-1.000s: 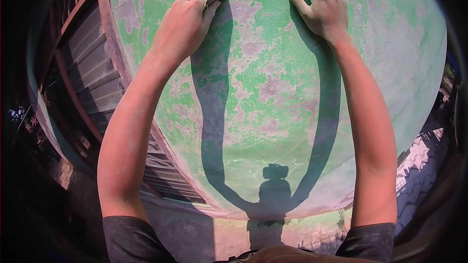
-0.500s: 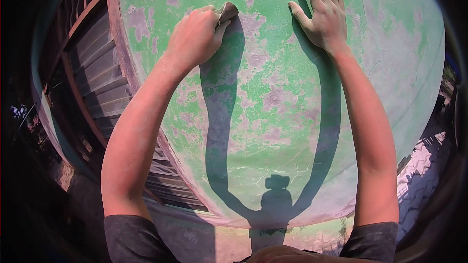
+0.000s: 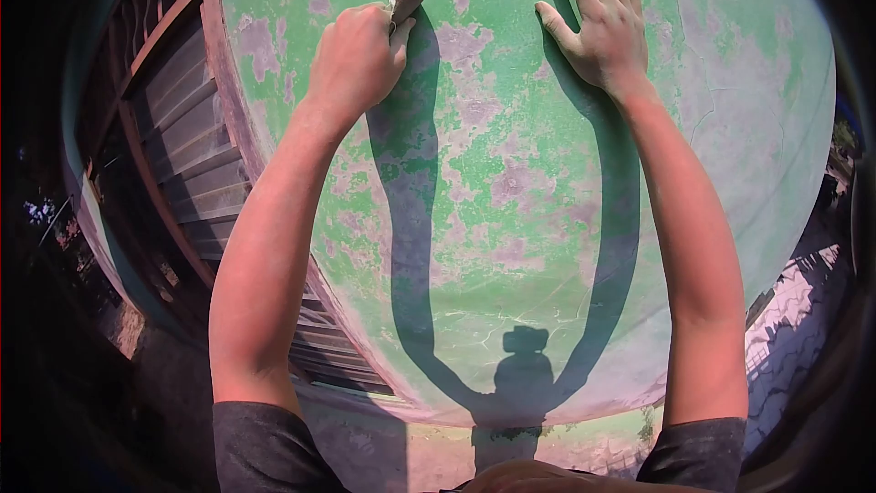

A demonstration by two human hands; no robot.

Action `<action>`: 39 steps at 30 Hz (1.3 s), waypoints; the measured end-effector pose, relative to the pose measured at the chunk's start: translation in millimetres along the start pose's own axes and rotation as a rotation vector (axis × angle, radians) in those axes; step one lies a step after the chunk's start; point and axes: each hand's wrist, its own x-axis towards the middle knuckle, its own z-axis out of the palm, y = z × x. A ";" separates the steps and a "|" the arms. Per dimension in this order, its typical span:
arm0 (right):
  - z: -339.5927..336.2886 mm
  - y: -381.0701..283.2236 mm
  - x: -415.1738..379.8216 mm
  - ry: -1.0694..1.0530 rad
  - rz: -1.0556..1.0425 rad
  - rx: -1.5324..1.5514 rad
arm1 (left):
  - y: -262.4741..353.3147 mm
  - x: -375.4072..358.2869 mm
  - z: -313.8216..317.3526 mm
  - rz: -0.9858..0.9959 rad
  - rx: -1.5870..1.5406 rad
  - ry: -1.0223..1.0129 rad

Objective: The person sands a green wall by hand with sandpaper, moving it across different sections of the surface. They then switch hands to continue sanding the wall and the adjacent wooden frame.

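Observation:
My left hand is closed around a curled piece of sandpaper and presses against the upper part of the green wall. The brown-grey sheet sticks out past the thumb and has a frayed edge. To the right, my right hand rests on the wall with its fingers spread, holding nothing. Between and below the hands, the paint is worn through in patchy grey-purple areas. Pale dust covers both hands.
A window frame with slatted shutters borders the wall on the left. Shadows of my arms and head fall across the wall. Sunlit paving lies at lower right.
My left hand has moved a little to the left and up along the wall, carrying the sandpaper. My right hand stays almost in the same place.

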 end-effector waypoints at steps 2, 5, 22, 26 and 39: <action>2.4 2.9 0.4 0.002 0.006 -0.004 | 13.4 -8.8 7.9 0.031 0.041 -0.093; 5.6 4.1 2.8 0.004 0.019 -0.002 | 18.9 -7.9 -2.4 0.064 0.111 -0.188; 22.9 22.0 -2.0 0.025 0.030 -0.065 | -10.4 -43.8 -4.4 0.017 0.084 -0.090; 21.1 26.2 0.6 0.098 -0.004 -0.110 | -14.5 -49.9 -18.7 0.014 0.148 -0.174; 9.3 16.1 -3.5 -0.014 0.106 -0.015 | -29.1 -46.6 -24.3 -0.053 0.212 -0.125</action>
